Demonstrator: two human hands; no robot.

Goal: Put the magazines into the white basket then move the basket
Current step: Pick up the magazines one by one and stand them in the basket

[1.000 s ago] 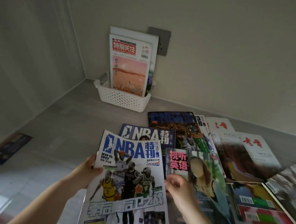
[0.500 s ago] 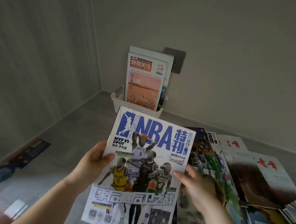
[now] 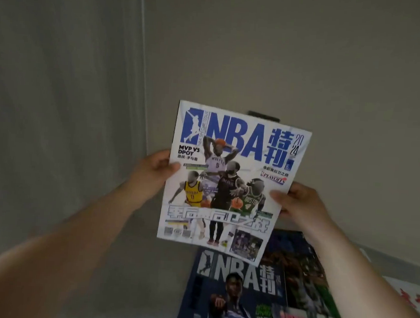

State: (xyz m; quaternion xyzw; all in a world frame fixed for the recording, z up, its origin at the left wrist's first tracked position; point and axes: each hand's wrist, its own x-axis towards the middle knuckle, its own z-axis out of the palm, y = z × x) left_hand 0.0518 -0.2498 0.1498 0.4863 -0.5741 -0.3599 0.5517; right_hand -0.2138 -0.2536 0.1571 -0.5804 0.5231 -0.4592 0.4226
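Observation:
I hold a white NBA magazine [image 3: 229, 182] upright in the air in front of the wall corner. My left hand [image 3: 151, 172] grips its left edge, thumb on the cover. My right hand [image 3: 297, 201] grips its right edge the same way. The magazine hides the white basket and the magazines standing in it. Below it, on the grey floor, lie a dark blue NBA magazine [image 3: 235, 290] and several others, partly covered by my right forearm.
A dark wall plate [image 3: 263, 116] peeks out above the held magazine's top edge. Walls meet in a corner just left of the magazine. A white magazine with red characters [image 3: 412, 297] lies at the right edge of the floor.
Both hands have lifted the white NBA magazine off the floor pile and carried it up and forward toward the corner. It now covers the basket, which was visible before.

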